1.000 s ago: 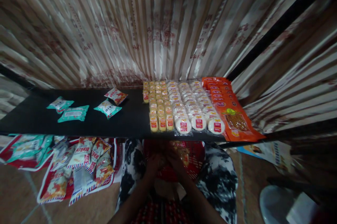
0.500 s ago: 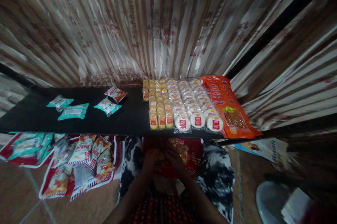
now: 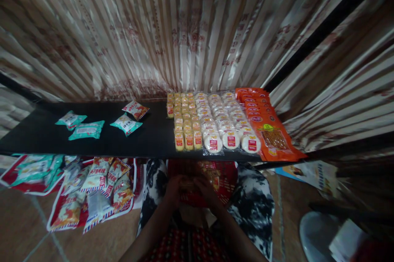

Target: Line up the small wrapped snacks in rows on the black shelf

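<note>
Below the front edge of the black shelf, my left hand and my right hand face each other over my lap. Between them is a dim yellowish-brown wrapped snack, and the fingers of both hands curl round it. Its details are lost in shadow. Under and behind the hands lies a red snack bag with a patterned front. Rows of small yellow wrapped snacks stand on the shelf just above, beside rows of round white wrapped crackers.
The black shelf also carries stacked orange packets at right, teal packets and a red-white packet at left. Open red bags of packets lie lower left. A stool stands lower right; a curtain hangs behind.
My hands have shifted slightly, and more of the wrapped snack shows between them. The packets on the shelf have stayed put.
</note>
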### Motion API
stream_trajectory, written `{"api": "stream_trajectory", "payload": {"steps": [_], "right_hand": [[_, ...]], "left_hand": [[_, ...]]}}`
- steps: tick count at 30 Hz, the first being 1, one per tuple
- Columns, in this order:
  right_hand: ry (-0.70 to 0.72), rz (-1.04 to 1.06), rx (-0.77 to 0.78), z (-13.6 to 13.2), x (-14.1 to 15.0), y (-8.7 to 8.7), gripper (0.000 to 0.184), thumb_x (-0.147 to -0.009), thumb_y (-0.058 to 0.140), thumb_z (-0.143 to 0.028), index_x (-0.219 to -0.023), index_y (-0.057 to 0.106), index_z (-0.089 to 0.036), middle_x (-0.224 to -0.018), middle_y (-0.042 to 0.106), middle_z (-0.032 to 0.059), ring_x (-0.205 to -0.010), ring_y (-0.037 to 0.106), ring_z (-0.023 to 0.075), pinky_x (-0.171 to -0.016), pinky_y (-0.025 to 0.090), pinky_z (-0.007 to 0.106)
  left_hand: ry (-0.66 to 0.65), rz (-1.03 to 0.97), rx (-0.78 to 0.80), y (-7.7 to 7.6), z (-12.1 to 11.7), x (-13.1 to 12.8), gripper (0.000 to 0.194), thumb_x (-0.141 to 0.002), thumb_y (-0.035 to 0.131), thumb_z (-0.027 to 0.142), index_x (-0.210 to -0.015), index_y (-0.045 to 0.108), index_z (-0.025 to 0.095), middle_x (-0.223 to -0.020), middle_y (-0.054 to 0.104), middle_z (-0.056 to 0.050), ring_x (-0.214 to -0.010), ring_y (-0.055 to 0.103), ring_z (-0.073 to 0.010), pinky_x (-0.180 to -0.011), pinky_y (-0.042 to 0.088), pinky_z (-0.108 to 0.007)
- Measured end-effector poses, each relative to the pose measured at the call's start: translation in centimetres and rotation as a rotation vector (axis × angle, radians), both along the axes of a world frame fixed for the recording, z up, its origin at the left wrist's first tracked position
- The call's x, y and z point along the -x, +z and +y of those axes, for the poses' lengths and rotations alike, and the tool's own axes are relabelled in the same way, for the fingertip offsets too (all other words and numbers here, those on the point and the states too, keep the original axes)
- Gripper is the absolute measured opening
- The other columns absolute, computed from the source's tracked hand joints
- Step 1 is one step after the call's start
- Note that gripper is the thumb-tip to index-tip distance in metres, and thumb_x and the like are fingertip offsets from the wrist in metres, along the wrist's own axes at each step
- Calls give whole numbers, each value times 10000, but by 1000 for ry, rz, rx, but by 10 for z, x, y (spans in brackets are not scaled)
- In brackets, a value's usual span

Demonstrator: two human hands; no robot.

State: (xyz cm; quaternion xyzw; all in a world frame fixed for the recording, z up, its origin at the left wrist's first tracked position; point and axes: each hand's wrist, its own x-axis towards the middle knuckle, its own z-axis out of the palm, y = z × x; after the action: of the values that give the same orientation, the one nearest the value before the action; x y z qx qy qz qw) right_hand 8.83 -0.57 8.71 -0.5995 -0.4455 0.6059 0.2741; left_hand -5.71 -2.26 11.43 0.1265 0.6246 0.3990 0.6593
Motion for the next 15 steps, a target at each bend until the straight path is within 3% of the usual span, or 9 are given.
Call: {"api": "stream_trajectory", "payload": {"steps": [3, 8, 11, 15], "right_hand": [[-15, 22, -8, 0, 0, 3, 485, -627, 582, -621, -807, 700, -186, -848, 703, 74, -817, 634, 236, -726, 507, 340], [-51, 12, 5, 4, 2, 6, 530, -600, 572, -674, -755, 688, -181, -715, 681, 61, -683, 618, 228, -593, 489, 324], [-56, 8, -26, 7, 3, 6, 491, -603, 578, -655, -684, 672, -180, -711, 674, 61, -700, 610, 226, -642, 483, 331], [-37, 21, -33, 9, 3, 4, 468, -619, 565, -642, -633, 638, -180, -664, 645, 55, -667, 597, 218, -622, 471, 329]], "left_hand": [[38, -46, -48, 11, -3, -1, 216, -678, 507, 289, -776, 651, 161, -879, 655, -67, -833, 603, -192, -683, 483, -282], [-164, 171, -128, 25, -7, -1, 248, -687, 483, 227, -833, 677, 175, -925, 662, -67, -874, 590, -195, -717, 477, -280], [-279, 269, -201, 26, -9, 0, 285, -642, 503, 168, -857, 691, 175, -954, 659, -72, -901, 577, -206, -750, 469, -287], [-334, 314, -202, 19, -10, -1, 314, -710, 445, 202, -904, 691, 191, -985, 660, -79, -932, 576, -217, -769, 467, -296]]}}
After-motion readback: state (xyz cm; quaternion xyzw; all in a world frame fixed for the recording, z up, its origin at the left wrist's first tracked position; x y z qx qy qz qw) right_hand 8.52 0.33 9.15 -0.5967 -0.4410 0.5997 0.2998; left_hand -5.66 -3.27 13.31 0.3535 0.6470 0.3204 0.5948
